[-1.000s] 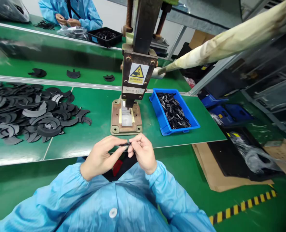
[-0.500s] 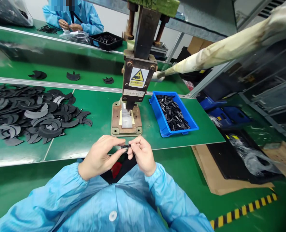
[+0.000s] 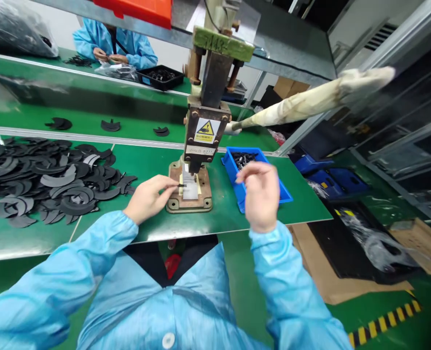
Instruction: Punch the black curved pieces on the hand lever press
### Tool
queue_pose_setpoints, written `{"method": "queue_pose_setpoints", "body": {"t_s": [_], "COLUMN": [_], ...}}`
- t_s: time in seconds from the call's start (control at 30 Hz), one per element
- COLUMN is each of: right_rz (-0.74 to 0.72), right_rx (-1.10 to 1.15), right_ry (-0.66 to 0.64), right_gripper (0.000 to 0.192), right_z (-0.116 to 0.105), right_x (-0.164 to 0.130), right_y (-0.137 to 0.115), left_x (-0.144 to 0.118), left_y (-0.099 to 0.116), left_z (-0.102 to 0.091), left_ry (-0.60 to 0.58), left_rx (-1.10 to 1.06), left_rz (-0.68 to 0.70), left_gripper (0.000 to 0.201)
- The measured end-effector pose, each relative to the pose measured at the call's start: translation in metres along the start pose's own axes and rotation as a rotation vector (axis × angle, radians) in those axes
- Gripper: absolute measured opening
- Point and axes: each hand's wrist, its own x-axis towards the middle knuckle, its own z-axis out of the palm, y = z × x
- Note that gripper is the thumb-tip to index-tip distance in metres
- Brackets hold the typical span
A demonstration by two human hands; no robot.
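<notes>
My left hand (image 3: 147,198) pinching a small black part (image 3: 181,185) at the press base (image 3: 189,203), right hand (image 3: 261,194) loosely curled, empty, above the blue bin (image 3: 237,182), black curved pieces (image 3: 47,182) heaped leftward

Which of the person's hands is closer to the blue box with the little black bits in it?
The right hand. It hangs just over the near end of the blue box, partly covering it. The left hand is farther off, at the press base, pinching a small black part.
</notes>
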Motion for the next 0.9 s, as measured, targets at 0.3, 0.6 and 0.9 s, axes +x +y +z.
{"method": "queue_pose_setpoints", "body": {"t_s": [0.3,0.6,0.9], "right_rz": [-0.545,-0.556,-0.729], "right_rx": [-0.057,-0.218,-0.241], "right_ry": [-0.250,-0.194,-0.071], "right_gripper": [0.034,0.034,0.025], "right_z": [0.018,0.011,0.005], "right_x": [0.099,0.017,-0.008], "right_y": [-0.106,-0.061,-0.002], "left_x": [0.042,0.046,0.040], "left_y": [-0.028,-0.022,-0.032], "left_z": [0.028,0.026,-0.013], "left_ry": [-0.208,-0.272,-0.343], "left_rx": [0.275,0.271,0.339], "left_rz": [0.046,0.110,0.039], "left_gripper": [0.034,0.036,0.036]}}
